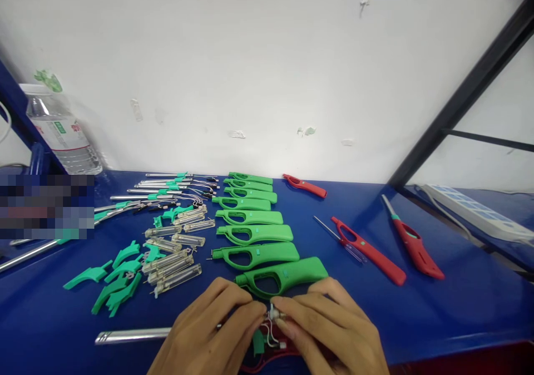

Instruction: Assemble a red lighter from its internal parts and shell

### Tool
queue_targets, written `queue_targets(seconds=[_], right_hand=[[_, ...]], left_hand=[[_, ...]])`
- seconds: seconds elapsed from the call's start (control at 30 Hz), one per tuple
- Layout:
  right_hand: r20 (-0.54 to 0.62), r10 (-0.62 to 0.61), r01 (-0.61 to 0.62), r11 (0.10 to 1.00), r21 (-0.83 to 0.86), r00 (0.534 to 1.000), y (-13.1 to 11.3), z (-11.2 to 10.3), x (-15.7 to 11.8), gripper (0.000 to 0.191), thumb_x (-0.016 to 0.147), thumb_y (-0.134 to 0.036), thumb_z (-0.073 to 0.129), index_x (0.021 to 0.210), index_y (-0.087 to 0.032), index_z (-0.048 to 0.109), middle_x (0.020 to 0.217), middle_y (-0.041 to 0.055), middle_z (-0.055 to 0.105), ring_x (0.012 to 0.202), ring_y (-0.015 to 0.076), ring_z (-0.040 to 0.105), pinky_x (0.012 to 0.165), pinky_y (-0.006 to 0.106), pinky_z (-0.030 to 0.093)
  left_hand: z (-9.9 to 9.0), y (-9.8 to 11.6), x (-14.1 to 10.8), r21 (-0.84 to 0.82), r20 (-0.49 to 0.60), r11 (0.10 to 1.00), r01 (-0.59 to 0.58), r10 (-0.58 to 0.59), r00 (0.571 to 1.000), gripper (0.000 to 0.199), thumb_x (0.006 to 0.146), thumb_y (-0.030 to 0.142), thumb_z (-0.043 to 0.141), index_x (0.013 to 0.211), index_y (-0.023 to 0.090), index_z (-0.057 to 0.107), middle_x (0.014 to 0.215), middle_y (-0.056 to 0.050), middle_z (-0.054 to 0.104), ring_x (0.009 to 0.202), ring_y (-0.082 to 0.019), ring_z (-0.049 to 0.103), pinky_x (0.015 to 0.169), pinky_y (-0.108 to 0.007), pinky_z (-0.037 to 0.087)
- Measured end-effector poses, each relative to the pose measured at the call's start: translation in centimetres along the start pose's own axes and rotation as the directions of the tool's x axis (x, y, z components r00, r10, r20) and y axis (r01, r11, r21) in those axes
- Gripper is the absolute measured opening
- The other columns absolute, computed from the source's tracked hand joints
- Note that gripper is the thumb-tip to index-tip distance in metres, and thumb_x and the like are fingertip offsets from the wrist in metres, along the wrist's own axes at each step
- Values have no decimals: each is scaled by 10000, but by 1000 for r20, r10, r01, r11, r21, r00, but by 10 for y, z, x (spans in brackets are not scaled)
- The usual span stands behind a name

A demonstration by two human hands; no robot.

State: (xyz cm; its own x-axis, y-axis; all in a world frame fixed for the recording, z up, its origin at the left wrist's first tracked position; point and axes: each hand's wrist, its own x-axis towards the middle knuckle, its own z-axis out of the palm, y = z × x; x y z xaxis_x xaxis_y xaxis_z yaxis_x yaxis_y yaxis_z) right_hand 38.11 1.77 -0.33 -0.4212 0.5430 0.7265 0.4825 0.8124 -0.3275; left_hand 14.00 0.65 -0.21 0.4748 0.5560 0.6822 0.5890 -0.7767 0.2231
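My left hand [208, 330] and my right hand [336, 327] meet at the front of the blue table, fingertips nearly touching. The right thumb and fingers pinch a small grey-white valve fitting [273, 311]. My left fingers are pressed together beside it; what they hold is hidden. Thin white wires [269, 333] curl below the fingertips. Under the hands lie a red lighter handle shell [275, 357], partly covered, and a small green part [258, 342]. A silver lighter tube [133, 335] runs leftward from beneath my left hand.
Green lighter handle shells [255, 233] form a column ahead. To the left lie clear fuel tanks [177, 277], green triggers [119, 291] and wired metal tubes [154, 197]. Red handle [373, 252] and red lighter [417, 247] lie right. A bottle [62, 136] stands back left; a power strip [479, 211] lies right.
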Motion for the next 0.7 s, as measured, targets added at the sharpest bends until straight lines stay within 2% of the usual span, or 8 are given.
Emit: queue_targets(seconds=[0.2,0.33,0.7], right_hand=[[-37,57,-59,997,-56,998,-1,2,-5,226,1041,-84,739,1218,-213,796,962,25,850,800,200,744,736,342,622],[-5,56,-56,996,-64,998,0,1,-6,251,1056,-100,735,1263,-226,801,960,25,839,817,206,747,735,344,625],[37,4,-2,999,-40,999,4,-3,-6,254,1094,-128,733,1317,-228,800,1018,16,864,837,186,735,751,312,642]], left_hand=[[-2,-2,-4,0,26,998,60,-60,998,226,1198,141,495,1280,212,693,1057,-5,794,895,-151,709,873,-250,622],[-1,0,-6,-56,42,994,97,-95,995,198,1183,106,514,1254,220,659,1081,1,784,946,-151,700,933,-260,600],[0,0,-4,-153,37,978,143,-139,990,237,1140,35,539,1208,233,652,1067,1,749,937,-151,672,882,-245,598]])
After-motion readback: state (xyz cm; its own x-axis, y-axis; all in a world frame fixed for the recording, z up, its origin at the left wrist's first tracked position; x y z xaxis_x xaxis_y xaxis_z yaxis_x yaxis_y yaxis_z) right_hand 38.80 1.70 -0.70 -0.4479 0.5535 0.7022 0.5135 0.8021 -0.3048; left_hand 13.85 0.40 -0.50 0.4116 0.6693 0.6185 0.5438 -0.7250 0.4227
